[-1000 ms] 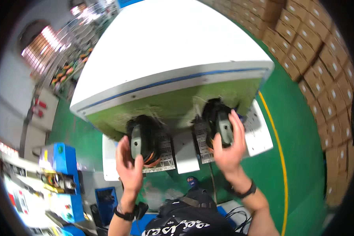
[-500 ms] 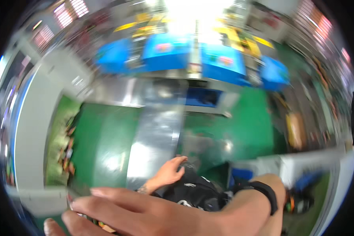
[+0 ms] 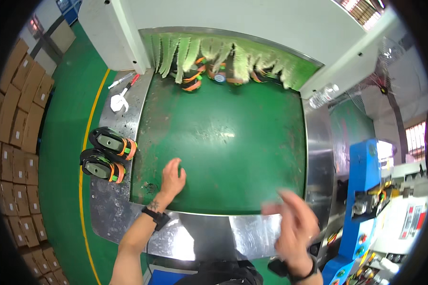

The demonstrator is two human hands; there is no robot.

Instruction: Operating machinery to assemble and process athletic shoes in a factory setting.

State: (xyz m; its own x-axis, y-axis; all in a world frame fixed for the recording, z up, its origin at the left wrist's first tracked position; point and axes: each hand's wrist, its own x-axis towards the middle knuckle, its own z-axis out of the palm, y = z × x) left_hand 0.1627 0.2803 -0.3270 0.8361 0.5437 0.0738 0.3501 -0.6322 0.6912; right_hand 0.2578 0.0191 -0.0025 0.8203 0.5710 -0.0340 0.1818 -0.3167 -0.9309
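Observation:
My left hand [image 3: 173, 179] hovers over the near left part of a green conveyor belt [image 3: 228, 128]. Its fingers are loosely bent with the thumb apart, and it holds nothing. Blurred by motion, my right hand [image 3: 296, 225] is over the near right edge of the belt frame, fingers apart and nothing in them. Left of the belt, a pair of black shoes with orange and green trim, one shoe [image 3: 112, 142] behind the other [image 3: 102, 167], rests on the metal ledge [image 3: 107, 206]. At the far end, several similar shoes [image 3: 191, 78] lie partly hidden by a fringed pale-green curtain [image 3: 266, 61].
A white machine housing [image 3: 233, 16] spans the belt's far end. White and red tools [image 3: 120, 100] lie on the left ledge, a clear plastic bottle [image 3: 324, 96] on the right. Stacked cartons [image 3: 21, 161] line the left; blue machinery [image 3: 361, 190] stands at right, a fan [image 3: 380, 88] behind.
My view has swung from blue machines and a metal chute to the belt and curtain. My hands, previously at different heights with the right one close up, are now apart over the belt's near side.

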